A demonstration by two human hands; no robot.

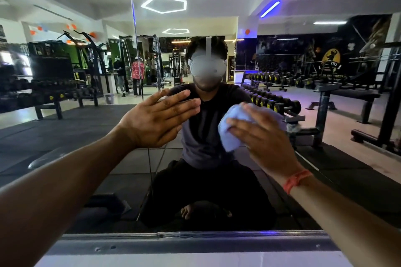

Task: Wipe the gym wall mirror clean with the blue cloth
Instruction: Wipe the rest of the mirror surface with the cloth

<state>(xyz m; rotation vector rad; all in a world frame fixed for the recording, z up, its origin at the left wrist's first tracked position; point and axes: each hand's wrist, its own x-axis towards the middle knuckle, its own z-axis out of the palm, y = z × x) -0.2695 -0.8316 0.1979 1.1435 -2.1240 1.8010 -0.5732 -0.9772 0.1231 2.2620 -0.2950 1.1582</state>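
Head view, starting at the left of the frame: the mirror fills nearly the whole picture, with a vertical seam between two panels running down left of centre. Reflected at the far left are dark weight racks and a small bucket on the floor. From the lower left a bare forearm reaches up to the left hand, which lies flat with straight fingers spread slightly, palm toward the glass just left of centre; whether it touches the glass cannot be told. At centre the glass reflects a seated person in a dark shirt wearing a headset. Just right of centre the right hand presses the blue cloth against the glass, fingers lying straight over the bunched fabric, which sticks out at the hand's left and upper edge. An orange band circles the right wrist. Further right the reflection shows a long row of dumbbells and a bench. Along the bottom of the frame runs the mirror's grey lower ledge.
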